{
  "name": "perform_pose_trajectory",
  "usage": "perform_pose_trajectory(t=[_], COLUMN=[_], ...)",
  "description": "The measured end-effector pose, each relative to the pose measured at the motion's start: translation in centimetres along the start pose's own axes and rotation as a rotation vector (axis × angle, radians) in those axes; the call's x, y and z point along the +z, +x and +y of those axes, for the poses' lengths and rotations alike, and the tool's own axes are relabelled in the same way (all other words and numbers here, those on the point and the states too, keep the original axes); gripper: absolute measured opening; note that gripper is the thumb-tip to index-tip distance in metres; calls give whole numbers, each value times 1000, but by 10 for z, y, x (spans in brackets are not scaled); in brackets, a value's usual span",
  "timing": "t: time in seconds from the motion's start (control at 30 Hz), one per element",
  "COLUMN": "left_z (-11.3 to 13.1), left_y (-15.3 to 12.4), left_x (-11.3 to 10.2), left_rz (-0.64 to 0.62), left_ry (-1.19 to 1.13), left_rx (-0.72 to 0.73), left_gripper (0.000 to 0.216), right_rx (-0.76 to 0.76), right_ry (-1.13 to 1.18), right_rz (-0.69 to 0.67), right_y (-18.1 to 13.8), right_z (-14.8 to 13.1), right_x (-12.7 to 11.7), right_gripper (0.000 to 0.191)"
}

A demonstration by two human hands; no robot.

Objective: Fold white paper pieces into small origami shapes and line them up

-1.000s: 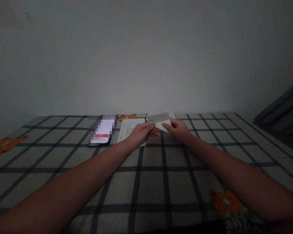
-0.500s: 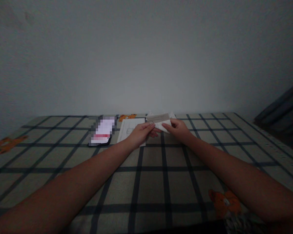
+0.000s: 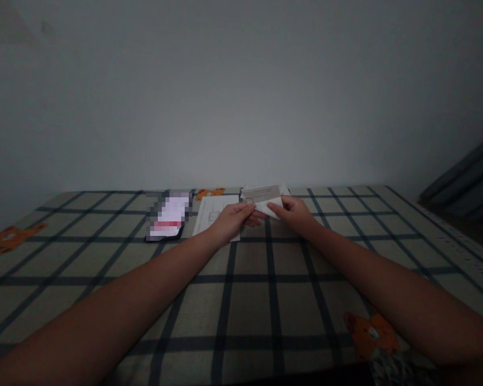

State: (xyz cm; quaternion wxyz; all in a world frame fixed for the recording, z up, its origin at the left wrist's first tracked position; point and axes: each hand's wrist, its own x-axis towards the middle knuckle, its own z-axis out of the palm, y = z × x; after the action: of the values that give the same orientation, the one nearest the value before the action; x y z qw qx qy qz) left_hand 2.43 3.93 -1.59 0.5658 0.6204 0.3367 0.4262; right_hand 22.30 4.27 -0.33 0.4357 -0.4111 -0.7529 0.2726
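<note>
Nothing visibly moved since the earlier frame | your left hand (image 3: 234,217) and right hand (image 3: 297,213) both pinch the paper (image 3: 268,193), 12 o'clock | it seems part-folded; what's left can't be told | printed sheet (image 3: 209,208) flat, 11 o'clock

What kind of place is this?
Probably a room in a home, bedroom perhaps: a checked cloth with orange bear prints covers a flat surface, bed or table I can't tell, set by a bare, marked wall.
</note>
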Motion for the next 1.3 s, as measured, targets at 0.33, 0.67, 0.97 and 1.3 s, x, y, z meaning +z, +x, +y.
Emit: perform_pose_trajectory(t=[0.33,0.67,0.97,1.3], left_z=[0,3,6,2], left_y=[0,-1,-3,-2], left_x=[0,2,2,1], left_rz=[-6,5,45,15], left_ry=[-73,25,174,26], left_rx=[-15,-3,19,8], left_gripper=[38,40,34,34], right_rx=[-16,9,18,11], right_ry=[30,6,-11,0], right_rz=[-15,7,2,14], right_y=[1,0,0,0], right_z=[2,-1,1,-3], right_x=[0,-2,-2,-2], right_gripper=[36,36,38,36])
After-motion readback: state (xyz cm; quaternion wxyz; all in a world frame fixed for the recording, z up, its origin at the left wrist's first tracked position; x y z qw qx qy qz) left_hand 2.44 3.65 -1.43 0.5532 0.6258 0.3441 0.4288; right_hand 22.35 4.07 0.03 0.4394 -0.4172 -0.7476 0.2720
